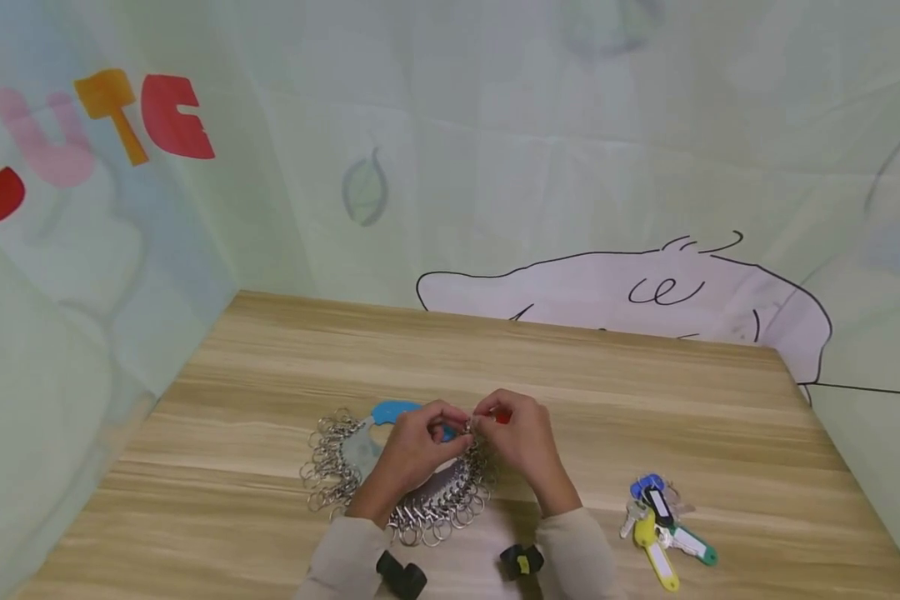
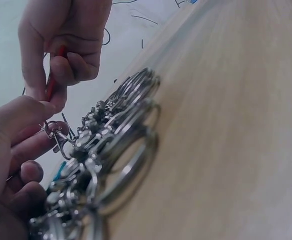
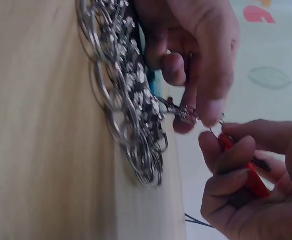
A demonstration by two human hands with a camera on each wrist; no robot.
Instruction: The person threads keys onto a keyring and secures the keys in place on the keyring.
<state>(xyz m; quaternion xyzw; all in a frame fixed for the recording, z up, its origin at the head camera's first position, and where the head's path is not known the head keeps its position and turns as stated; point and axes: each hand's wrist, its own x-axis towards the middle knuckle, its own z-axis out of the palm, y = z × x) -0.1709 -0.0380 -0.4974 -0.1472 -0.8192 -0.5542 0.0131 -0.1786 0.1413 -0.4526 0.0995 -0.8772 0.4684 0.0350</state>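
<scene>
A large ring-shaped key holder with a blue handle (image 1: 395, 410) lies on the table, its edge hung with silver snap clasps and split rings (image 1: 437, 525). My left hand (image 1: 420, 446) is over its right side and pinches a small silver clasp (image 2: 58, 135) between thumb and fingers. Close against those fingertips, my right hand (image 1: 523, 432) grips a slim red key tag (image 3: 256, 181) with a thin metal ring at its tip. The tag's end meets the clasp at the fingertips, where the fingers partly cover both.
On the right of the wooden table (image 1: 720, 417) lies a pile of keys with a yellow tag (image 1: 656, 554), a green tag (image 1: 693, 546), a black tag (image 1: 657, 506) and a blue tag (image 1: 647, 485). A printed cloth (image 1: 495, 167) hangs behind the table.
</scene>
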